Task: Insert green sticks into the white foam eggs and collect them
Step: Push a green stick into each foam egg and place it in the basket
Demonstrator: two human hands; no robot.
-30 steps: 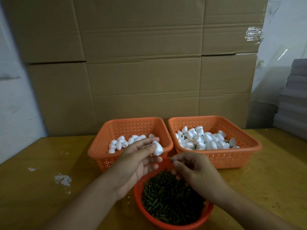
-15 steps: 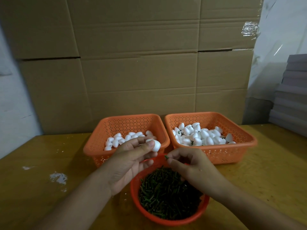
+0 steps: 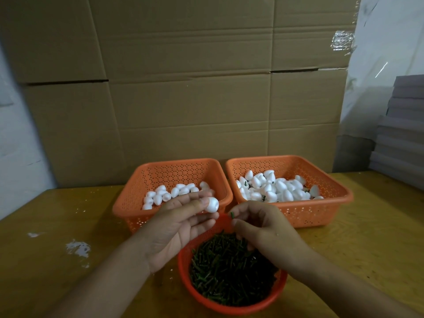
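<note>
**Egg and stick held apart over round basket**

Left hand (image 3: 181, 222) pinching white foam egg (image 3: 211, 204) at fingertips, above near rim of left orange basket (image 3: 137, 203). Right hand (image 3: 263, 228) pinching green stick (image 3: 232, 215) upright, just beside egg, not touching. Round red basket (image 3: 183, 267) of green sticks (image 3: 229, 276) below both hands. Right orange basket (image 3: 332, 210) with pile of stuck eggs (image 3: 275, 187). All on yellow table (image 3: 68, 226).

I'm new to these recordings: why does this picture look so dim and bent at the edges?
Head view: wide-angle lens bows the cardboard boxes and table edge; soft, dim light, so the green sticks merge into a dark mass; glare only on the tape; white foam eggs slightly blown out.
</note>
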